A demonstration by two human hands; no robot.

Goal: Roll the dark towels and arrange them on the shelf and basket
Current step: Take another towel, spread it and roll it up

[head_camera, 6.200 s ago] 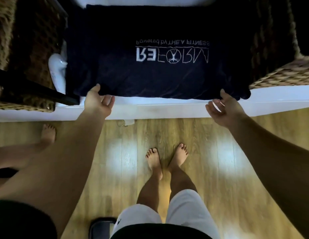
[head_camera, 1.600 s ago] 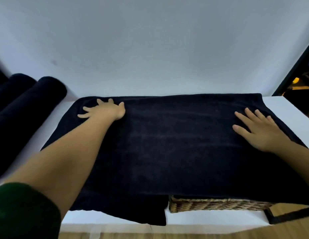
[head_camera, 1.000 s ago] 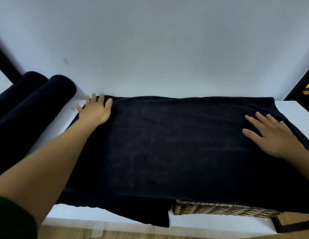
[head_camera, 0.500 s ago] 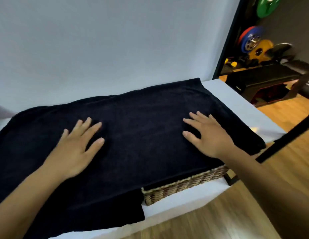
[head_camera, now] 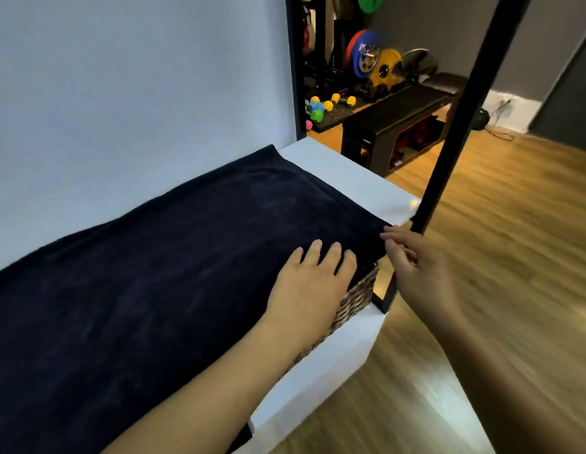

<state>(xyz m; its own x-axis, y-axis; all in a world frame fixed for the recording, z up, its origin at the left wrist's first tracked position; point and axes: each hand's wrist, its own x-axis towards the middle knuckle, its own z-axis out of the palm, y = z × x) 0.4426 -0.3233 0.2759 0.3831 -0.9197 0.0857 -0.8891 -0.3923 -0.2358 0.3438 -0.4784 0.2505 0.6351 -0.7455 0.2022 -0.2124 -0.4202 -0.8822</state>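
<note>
A dark navy towel (head_camera: 147,276) lies spread flat over the white shelf (head_camera: 360,178) and covers the top of a wicker basket (head_camera: 357,296), of which only the right end shows. My left hand (head_camera: 314,283) rests flat on the towel near its right front corner, fingers straight. My right hand (head_camera: 416,267) is at the towel's right edge, just off the basket's end; its fingertips touch the corner of the cloth and the fingers are slightly bent. Whether they pinch the cloth is unclear.
A black metal post (head_camera: 455,116) of the shelf frame rises just right of the towel's corner. A white wall (head_camera: 137,93) backs the shelf. Beyond it are a black bench (head_camera: 399,122), weight plates (head_camera: 370,57) and small dumbbells (head_camera: 324,106). Wooden floor (head_camera: 514,257) lies to the right.
The view has swung right. My left hand slid along the towel to its right front corner. My right hand left the towel's top and went to its right edge.
</note>
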